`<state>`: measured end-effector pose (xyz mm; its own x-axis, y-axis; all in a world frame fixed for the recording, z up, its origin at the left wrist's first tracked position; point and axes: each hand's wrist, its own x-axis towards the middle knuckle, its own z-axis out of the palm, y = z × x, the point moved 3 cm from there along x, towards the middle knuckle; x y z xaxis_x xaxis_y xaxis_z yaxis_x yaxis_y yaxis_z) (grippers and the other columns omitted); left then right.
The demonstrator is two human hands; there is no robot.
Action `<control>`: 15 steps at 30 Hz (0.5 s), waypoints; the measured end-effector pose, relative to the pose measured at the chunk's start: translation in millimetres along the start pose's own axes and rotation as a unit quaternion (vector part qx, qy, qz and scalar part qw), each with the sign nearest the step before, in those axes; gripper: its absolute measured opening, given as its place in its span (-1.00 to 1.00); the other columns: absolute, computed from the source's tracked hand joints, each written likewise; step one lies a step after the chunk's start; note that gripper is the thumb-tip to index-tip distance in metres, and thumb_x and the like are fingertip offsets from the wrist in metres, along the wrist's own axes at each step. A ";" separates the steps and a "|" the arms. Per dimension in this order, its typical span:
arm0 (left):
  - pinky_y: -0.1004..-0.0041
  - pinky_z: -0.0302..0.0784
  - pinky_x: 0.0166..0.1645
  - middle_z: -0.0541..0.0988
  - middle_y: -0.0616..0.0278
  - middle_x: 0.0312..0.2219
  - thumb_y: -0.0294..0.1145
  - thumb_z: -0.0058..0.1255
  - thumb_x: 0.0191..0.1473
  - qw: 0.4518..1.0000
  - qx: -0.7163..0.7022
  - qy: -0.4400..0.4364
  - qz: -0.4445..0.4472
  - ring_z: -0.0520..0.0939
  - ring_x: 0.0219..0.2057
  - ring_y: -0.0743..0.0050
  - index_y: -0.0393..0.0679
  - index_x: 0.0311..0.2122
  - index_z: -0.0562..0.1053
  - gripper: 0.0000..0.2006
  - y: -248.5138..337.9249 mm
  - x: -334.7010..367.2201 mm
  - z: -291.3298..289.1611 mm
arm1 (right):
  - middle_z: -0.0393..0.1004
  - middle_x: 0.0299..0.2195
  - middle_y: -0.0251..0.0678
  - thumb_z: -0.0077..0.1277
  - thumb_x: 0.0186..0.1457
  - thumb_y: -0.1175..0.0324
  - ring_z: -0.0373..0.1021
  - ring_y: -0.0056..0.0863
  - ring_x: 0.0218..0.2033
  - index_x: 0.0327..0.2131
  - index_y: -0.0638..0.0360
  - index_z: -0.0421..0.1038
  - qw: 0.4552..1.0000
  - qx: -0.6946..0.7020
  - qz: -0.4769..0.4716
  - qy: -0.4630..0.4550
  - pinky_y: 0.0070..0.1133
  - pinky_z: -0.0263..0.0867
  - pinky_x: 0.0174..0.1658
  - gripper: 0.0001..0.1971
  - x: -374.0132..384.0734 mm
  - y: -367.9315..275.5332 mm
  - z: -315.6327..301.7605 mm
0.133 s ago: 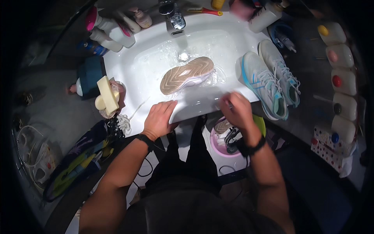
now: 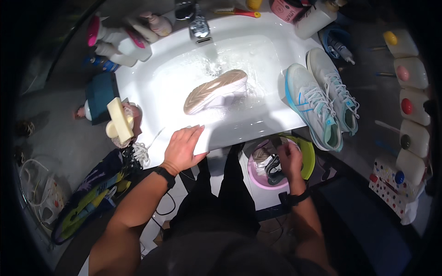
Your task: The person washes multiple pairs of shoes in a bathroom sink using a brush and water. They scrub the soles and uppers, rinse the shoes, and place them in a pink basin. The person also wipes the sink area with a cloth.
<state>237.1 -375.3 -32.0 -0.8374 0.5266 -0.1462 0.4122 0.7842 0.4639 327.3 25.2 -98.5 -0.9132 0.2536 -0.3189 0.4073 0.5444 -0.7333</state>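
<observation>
A shoe [image 2: 215, 91] lies on its side in the white sink [image 2: 276, 50], its tan, wavy sole and pale upper in shallow, rippling water. My left hand [image 2: 183, 146] lies on the sink's front rim, open, fingers stretched and touching the edge. Below the rim, my right hand [image 2: 290, 160] is over a pink basin [image 2: 263, 183] with curled fingers; shade hides what they may hold. Inside the basin are dark and pale shoe-like things [image 2: 272, 170], partly covered by the hand. A pair of pale grey shoes [image 2: 313, 99] with blue trim and white laces stands on the sink's right rim.
The chrome tap [image 2: 200, 27] rises at the back, near a red-and-yellow-handled brush [image 2: 239, 12]. Bottles [image 2: 133, 46] crowd the back left. A soap bar [image 2: 119, 119] and white laces [image 2: 140, 154] lie at the left. A green basin [image 2: 307, 161] sits behind the pink one.
My right hand has dropped from the sink's front rim to over the pink basin. The left hand stays at the rim. The whole view has shifted slightly.
</observation>
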 end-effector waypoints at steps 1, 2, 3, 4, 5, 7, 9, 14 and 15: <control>0.11 0.39 0.28 0.55 -0.02 0.17 -0.14 0.43 -0.08 1.000 0.004 0.008 0.011 0.55 0.14 -0.06 -0.20 0.36 0.37 -0.12 1.4 2.5 0.0 | 0.57 -0.46 -0.02 0.15 0.29 0.34 0.54 -0.17 -0.45 -0.26 0.25 0.54 0.995 -0.023 0.097 -0.019 -0.36 0.41 -0.34 -0.84 -7.3 51.0 15.7; 0.10 0.40 0.28 0.55 -0.02 0.17 -0.13 0.43 -0.07 1.000 0.007 0.013 0.015 0.55 0.14 -0.07 -0.21 0.35 0.38 -0.13 2.2 3.4 0.3 | 0.61 -0.36 0.08 0.21 0.28 0.21 0.59 0.04 -0.31 -0.19 0.21 0.54 0.983 -0.124 0.128 -0.049 -0.25 0.48 -0.21 -0.75 -13.4 100.5 35.7; 0.10 0.40 0.27 0.55 -0.03 0.17 -0.13 0.43 -0.07 1.000 0.006 0.024 0.016 0.56 0.13 -0.08 -0.22 0.34 0.39 -0.14 2.1 4.8 1.0 | 0.64 -0.23 0.10 0.29 0.21 0.07 0.58 0.15 -0.13 -0.14 0.17 0.54 0.945 -0.229 0.198 -0.122 -0.16 0.50 -0.03 -0.64 -23.2 152.2 58.1; 0.14 0.39 0.28 0.55 0.00 0.19 -0.04 0.42 -0.03 1.000 0.021 0.004 0.002 0.57 0.14 0.00 -0.19 0.35 0.40 -0.15 0.9 4.9 3.3 | 0.65 -0.13 0.06 0.34 0.16 0.01 0.56 0.15 -0.01 -0.16 0.15 0.56 0.956 -0.163 0.208 -0.130 -0.13 0.47 0.10 -0.59 -34.1 196.6 78.9; 0.14 0.39 0.28 0.55 0.00 0.19 -0.05 0.42 -0.03 0.999 0.034 -0.005 0.005 0.58 0.14 -0.01 -0.19 0.35 0.40 -0.15 0.6 5.1 5.6 | 0.66 -0.09 0.04 0.32 0.15 0.00 0.59 0.03 -0.03 -0.03 0.24 0.57 0.939 -0.173 0.258 -0.145 -0.24 0.50 0.03 -0.49 -35.1 239.8 106.8; 0.13 0.39 0.28 0.55 0.01 0.19 -0.06 0.42 -0.03 0.999 0.041 -0.010 -0.011 0.58 0.13 -0.03 -0.19 0.36 0.40 -0.14 -1.9 4.9 8.7 | 0.49 0.14 0.26 0.52 -0.11 -0.11 0.48 0.08 0.18 0.15 0.52 0.32 0.954 0.004 0.300 -0.020 -0.19 0.41 0.22 -0.02 -36.7 300.1 158.6; 0.10 0.42 0.25 0.55 0.00 0.19 -0.07 0.44 -0.06 0.999 0.047 -0.016 -0.003 0.58 0.13 -0.08 -0.19 0.36 0.40 -0.13 -2.7 5.6 11.3 | 0.53 0.05 0.14 0.41 -0.03 -0.07 0.52 0.02 0.07 0.09 0.40 0.40 0.949 -0.125 0.282 -0.063 -0.15 0.42 0.10 -0.20 -28.7 336.0 194.5; 0.08 0.45 0.24 0.56 -0.03 0.17 -0.09 0.43 -0.08 0.999 0.040 -0.024 0.002 0.59 0.11 -0.11 -0.21 0.35 0.40 -0.12 -4.2 6.1 12.9 | 0.66 -0.18 -0.18 0.12 0.20 0.01 0.61 -0.14 -0.18 -0.07 0.09 0.58 0.892 -0.363 0.211 -0.168 -0.05 0.46 -0.18 -0.60 -2.5 361.5 243.5; 0.09 0.45 0.24 0.57 -0.03 0.17 -0.09 0.43 -0.08 0.999 0.035 -0.015 0.001 0.59 0.11 -0.11 -0.21 0.35 0.40 -0.12 -5.7 5.5 11.0 | 0.68 -0.22 -0.24 0.06 0.24 0.03 0.63 -0.17 -0.23 -0.10 0.03 0.62 0.866 -0.433 0.167 -0.187 -0.03 0.46 -0.24 -0.65 -2.0 360.3 248.3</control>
<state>234.1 -373.2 -45.1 -0.8258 0.5368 -0.1731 0.4383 0.8039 0.4021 472.7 22.3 -511.2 -0.6168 0.3238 -0.7175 0.3577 0.9272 0.1109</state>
